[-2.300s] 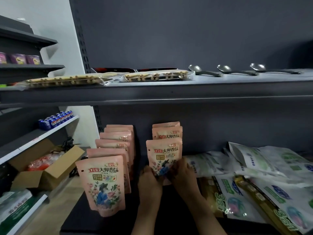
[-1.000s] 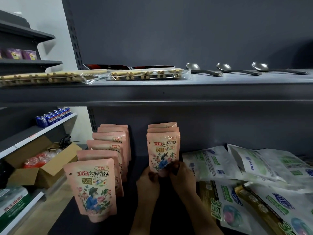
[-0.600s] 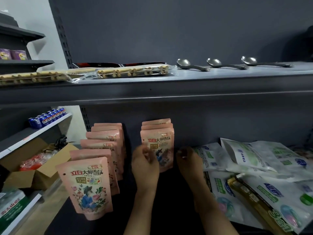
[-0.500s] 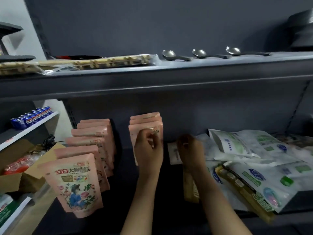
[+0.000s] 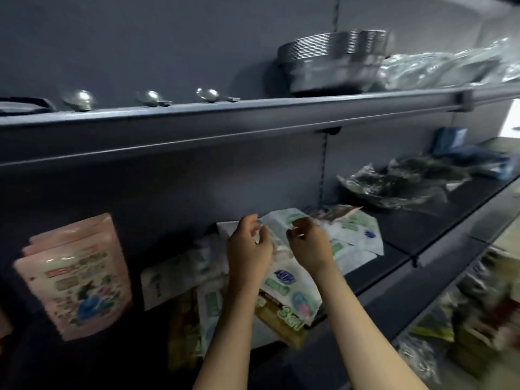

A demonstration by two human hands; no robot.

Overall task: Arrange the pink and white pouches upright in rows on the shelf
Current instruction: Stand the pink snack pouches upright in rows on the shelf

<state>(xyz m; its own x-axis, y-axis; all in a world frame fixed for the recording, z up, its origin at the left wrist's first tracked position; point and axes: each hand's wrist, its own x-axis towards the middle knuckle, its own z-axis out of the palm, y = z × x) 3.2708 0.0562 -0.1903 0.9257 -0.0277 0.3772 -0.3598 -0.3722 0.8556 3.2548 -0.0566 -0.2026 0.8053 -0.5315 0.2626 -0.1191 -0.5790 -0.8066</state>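
A row of pink pouches (image 5: 76,277) stands upright at the left of the dark shelf (image 5: 394,249). White pouches with green and blue print lie in a loose heap in the middle; one (image 5: 278,223) leans up at the back, another (image 5: 289,285) lies flat in front. My left hand (image 5: 249,249) and my right hand (image 5: 308,246) hover side by side over this heap, close to the leaning pouch. Both have loosely curved fingers and hold nothing that I can make out. The picture is blurred by motion.
The upper shelf (image 5: 253,119) carries three metal spoons (image 5: 80,98) and a stack of metal bowls (image 5: 332,63). Dark plastic-wrapped bags (image 5: 394,184) lie further right on the pouch shelf. A lower shelf at the right holds mixed packets (image 5: 478,319).
Both hands let go of the front pink pouch, left it standing, and moved right to the white pouches. The view swung right, so the pink rows now sit at the left edge.
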